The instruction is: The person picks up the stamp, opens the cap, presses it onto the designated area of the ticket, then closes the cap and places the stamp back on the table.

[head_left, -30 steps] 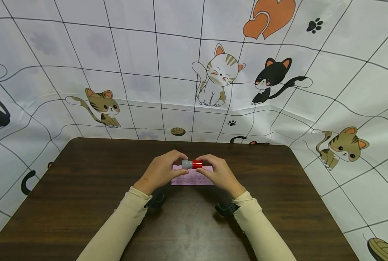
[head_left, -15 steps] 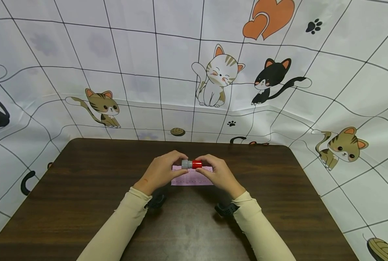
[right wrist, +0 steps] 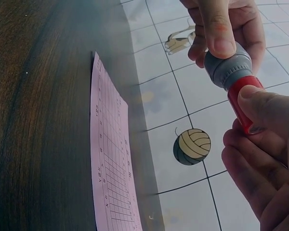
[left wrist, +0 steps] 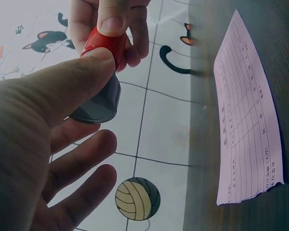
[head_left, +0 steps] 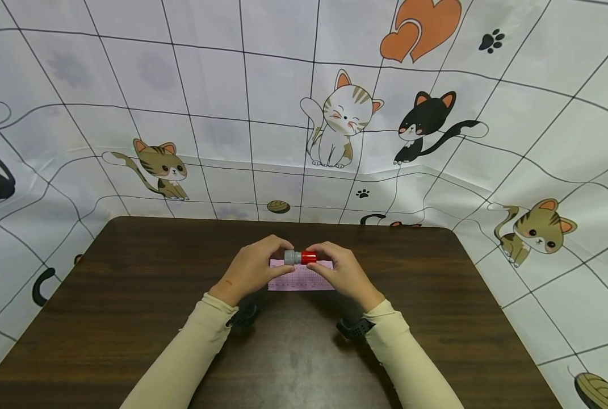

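A small stamp (head_left: pixel 301 258) with a bulbous grey handle and a red cap is held sideways between both hands, above a pink printed form (head_left: pixel 304 280). My left hand (head_left: pixel 255 264) pinches the grey end, and my right hand (head_left: pixel 346 271) pinches the red one. In the right wrist view the grey handle (right wrist: pixel 229 66) and red cap (right wrist: pixel 243 96) are joined, with a thumb on each. The left wrist view shows the lower fingers of the left hand (left wrist: pixel 77 154) spread loosely below the handle. Fingertips behind the stamp are partly hidden.
The form lies flat on a dark brown wooden table (head_left: pixel 145 295), which ends just beyond the hands. Behind and beside it hangs a white sheet (head_left: pixel 206 85) printed with cats and grid lines. A dark band (head_left: pixel 356 328) sits at the right wrist.
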A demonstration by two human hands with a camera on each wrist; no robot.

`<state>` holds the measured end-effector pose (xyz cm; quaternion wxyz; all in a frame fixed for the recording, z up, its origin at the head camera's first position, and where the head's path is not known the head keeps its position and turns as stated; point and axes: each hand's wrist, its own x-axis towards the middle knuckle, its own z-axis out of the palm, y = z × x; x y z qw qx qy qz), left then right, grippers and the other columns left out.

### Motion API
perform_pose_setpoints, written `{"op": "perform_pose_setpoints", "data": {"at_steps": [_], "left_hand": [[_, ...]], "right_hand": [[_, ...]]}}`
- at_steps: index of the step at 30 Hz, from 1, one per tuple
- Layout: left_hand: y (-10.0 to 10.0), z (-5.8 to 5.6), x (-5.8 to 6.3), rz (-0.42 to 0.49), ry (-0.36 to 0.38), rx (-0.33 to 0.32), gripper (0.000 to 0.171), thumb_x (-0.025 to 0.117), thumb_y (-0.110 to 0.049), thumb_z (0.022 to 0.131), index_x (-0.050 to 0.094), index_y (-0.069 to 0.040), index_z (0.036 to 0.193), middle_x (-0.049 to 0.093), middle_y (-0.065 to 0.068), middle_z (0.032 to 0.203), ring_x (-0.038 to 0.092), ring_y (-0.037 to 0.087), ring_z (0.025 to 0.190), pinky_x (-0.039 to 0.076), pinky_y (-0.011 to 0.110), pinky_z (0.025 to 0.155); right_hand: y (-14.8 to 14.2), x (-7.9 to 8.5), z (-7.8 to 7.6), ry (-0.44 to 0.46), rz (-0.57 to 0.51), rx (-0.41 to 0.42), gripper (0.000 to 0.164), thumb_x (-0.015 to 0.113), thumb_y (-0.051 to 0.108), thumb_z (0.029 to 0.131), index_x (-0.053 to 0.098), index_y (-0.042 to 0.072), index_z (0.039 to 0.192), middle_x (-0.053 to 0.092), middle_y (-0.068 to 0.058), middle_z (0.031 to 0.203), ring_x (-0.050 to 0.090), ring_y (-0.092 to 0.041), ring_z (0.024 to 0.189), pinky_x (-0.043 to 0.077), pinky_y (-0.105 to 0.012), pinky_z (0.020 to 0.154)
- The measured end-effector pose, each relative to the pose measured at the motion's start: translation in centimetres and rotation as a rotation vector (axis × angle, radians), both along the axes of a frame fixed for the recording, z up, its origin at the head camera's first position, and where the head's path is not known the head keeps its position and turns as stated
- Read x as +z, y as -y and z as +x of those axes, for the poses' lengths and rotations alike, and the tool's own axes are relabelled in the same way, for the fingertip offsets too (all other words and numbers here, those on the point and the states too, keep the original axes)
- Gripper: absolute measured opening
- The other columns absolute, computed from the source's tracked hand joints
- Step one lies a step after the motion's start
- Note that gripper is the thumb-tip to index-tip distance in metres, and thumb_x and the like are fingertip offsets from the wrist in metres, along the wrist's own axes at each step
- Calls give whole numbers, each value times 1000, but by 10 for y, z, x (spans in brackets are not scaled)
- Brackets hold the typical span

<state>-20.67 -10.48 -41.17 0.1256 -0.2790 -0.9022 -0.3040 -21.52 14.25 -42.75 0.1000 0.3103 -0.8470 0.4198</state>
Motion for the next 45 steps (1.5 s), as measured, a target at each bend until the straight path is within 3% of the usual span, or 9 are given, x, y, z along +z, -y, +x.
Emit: {"op": "perform_pose_setpoints", "data": {"at_steps": [19,28,34,42,45], "left_hand": [[0,0,2,-1,1,14,42,86,-28,87,67,-16,123,65,-4,108,60,11,86,57,31,79],[1,-1,1,1,-6,13,43,86,-29,87,68,-16,123,65,-3,108,59,11,85,57,30,77],[3,-1,1,13,-9,33,43,86,-31,87,67,-14,122,66,-1,111,60,12,84,56,30,75],[8,-6,1,6,-49,44,65,82,-33,91,57,-14,148,69,5,123,66,17,95,59,38,82],[10,-7,0,-4,-58,50,62,80,-34,92,59,-15,147,67,4,127,68,20,101,59,41,87]], "right_hand": [[-1,1,-1,-3,-14,-22,27,78,9,93,71,12,118,72,-1,113,72,-21,107,59,-42,91],[-1,0,-1,-1,-45,-6,27,78,8,93,70,11,119,72,-4,114,72,-25,107,59,-54,85],[-2,0,-2,3,-56,-12,27,78,8,93,70,11,118,72,-4,113,73,-23,105,61,-52,82],[-6,0,-6,-22,-78,-43,28,79,6,91,71,9,118,72,-7,110,70,-21,96,61,-49,81],[-7,1,-7,-25,-74,-69,28,80,7,91,72,8,118,72,-6,110,70,-21,98,61,-45,84]]}}
